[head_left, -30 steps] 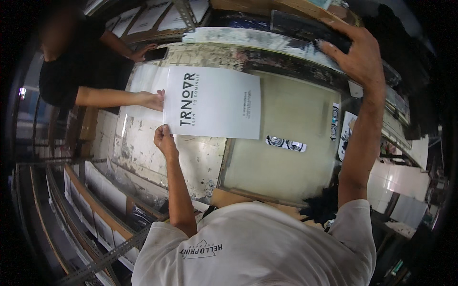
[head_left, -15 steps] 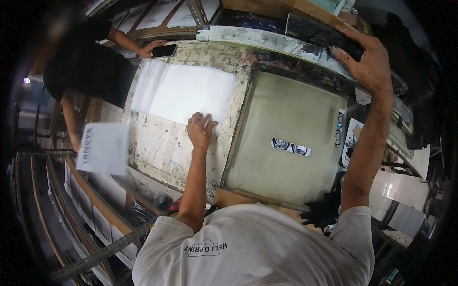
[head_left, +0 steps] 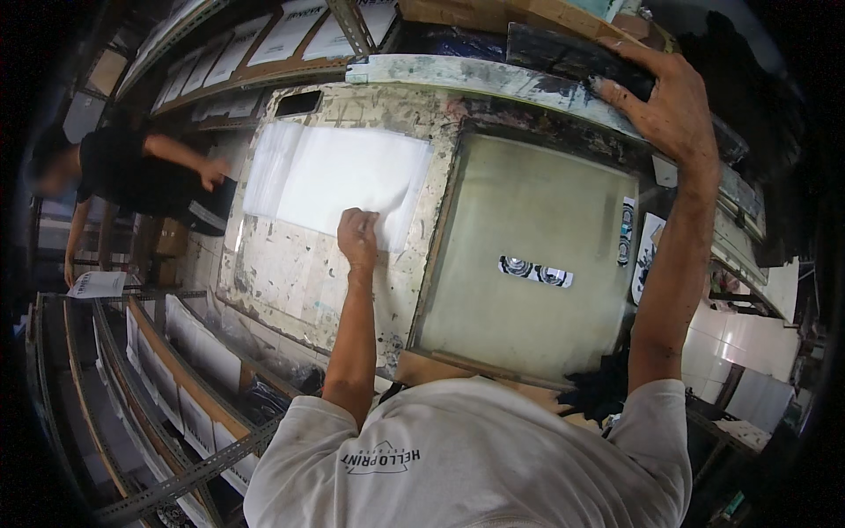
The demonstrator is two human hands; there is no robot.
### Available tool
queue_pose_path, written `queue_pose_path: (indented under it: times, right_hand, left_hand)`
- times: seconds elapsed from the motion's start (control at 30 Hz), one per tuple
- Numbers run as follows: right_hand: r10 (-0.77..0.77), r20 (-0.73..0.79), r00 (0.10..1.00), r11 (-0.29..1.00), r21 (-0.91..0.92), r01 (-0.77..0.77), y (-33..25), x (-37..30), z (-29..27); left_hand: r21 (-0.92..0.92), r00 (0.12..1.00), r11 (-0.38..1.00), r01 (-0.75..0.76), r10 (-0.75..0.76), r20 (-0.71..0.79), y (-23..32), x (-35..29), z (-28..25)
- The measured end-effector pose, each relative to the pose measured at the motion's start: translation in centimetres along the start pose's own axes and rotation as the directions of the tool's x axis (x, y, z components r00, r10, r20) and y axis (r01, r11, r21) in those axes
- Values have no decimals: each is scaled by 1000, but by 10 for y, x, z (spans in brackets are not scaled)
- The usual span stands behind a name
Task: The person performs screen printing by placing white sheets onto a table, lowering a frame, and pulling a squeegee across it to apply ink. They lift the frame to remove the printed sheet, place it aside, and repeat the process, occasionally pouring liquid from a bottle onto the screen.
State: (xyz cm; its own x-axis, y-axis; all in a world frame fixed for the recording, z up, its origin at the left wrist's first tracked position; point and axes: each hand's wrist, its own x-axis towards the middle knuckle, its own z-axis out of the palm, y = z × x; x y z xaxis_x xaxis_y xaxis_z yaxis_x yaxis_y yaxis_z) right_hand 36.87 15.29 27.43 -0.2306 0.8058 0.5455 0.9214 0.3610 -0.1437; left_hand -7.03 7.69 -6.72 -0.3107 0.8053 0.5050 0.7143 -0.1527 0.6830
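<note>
On the worktable (head_left: 282,273) lies a stack of thin white sheets (head_left: 339,167), its left edges fanned out. My left hand (head_left: 357,238) pinches the near edge of the top white sheet, which creases to the right of my fingers. At the far right, my right hand (head_left: 673,110) is wrapped over a dark, ink-stained squeegee (head_left: 563,62), fingers on its far side and thumb on the near side. The squeegee rests by a long, paint-spotted white beam (head_left: 458,72). Between my arms is a framed printing screen (head_left: 519,211) with pale mesh and a small strip of round motifs (head_left: 535,271).
A dark phone (head_left: 298,104) lies at the table's far left corner. Beyond the left edge, another person (head_left: 114,167) in dark clothes reaches toward a rack (head_left: 141,343) with a printed white sheet (head_left: 99,283). Black cloth (head_left: 598,387) bunches near the screen's near right corner.
My left hand has closed from spread fingers into a pinch, and the sheet now creases. The other person has moved away left, lowering a printed sheet to the rack. My right hand keeps its grip.
</note>
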Motion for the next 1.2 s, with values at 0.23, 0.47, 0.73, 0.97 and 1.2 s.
queue_pose_path:
  times: [0.23,0.47,0.73,0.97,1.2]
  right_hand:
    - [15,27,1000,1000,-25,-14,13,0,-3]
    - [90,91,992,993,67,-97,-26,11,-27]
    - [120,110,987,991,41,-125,-30,11,-27]
    - [61,159,985,984,158,-86,-6,20,-31]
    - [3,112,994,979,203,-26,-7,22,-13]
  left_hand:
    - [-135,894,987,-89,138,426,90,37,-1]
    - [50,560,920,-388,193,806,115,-19,73]
    - [-283,352,818,-500,491,797,188,-47,193]
    - [-391,313,769,-506,586,747,225,-76,210]
    - [-330,323,805,-492,521,790,220,-91,193]
